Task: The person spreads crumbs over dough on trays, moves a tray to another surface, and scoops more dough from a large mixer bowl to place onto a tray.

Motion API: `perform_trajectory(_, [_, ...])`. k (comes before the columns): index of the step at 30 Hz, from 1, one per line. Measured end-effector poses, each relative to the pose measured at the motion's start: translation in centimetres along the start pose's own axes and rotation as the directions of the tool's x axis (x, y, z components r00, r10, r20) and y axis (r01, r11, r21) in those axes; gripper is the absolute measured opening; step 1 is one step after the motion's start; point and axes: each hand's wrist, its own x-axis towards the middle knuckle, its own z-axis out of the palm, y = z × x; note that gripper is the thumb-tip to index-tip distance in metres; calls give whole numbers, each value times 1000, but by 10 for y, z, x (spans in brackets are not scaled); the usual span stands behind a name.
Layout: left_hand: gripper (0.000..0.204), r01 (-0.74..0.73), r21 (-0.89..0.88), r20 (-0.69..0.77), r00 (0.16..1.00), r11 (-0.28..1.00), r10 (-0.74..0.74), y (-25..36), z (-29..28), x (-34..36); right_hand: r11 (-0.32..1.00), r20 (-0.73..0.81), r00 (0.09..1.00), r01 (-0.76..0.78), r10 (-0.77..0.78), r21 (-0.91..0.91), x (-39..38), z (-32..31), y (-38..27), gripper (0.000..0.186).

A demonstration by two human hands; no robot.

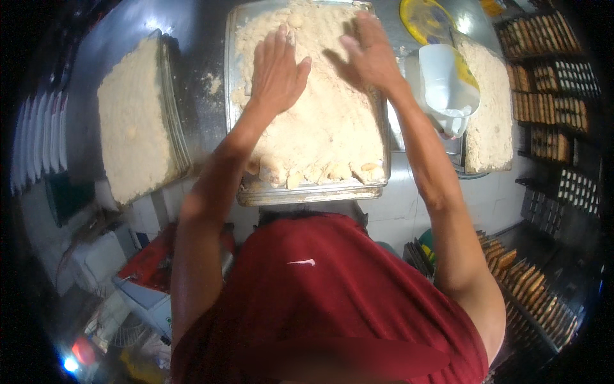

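Pale, crumbly dough is spread across a metal baking tray in front of me, smoother in the middle and lumpy along the near edge. My left hand lies flat on the dough at the far left part, fingers stretched out and pointing away from me. Over the far right part is my right hand, slightly smeared by motion, its fingers extended and apart; whether it touches the dough I cannot tell. Neither hand grips anything. More trays are stacked under this one.
Left on the metal table is a stack of dough-covered trays. Right stand a white plastic jug, a yellow round dish and another dough-filled tray. Racks of baked pieces line the far right; trays of browned pieces sit lower.
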Motion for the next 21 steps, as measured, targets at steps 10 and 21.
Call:
perform_trajectory(10, [75,28,64,127,991,998,-36,34,13,-24,998,48,998,-35,32,45,-34,12,1,91])
perform_trajectory(21, [62,-42,85,97,995,996,34,53,24,-87,927,99,944,329,-316,-180,-107,16,2,81])
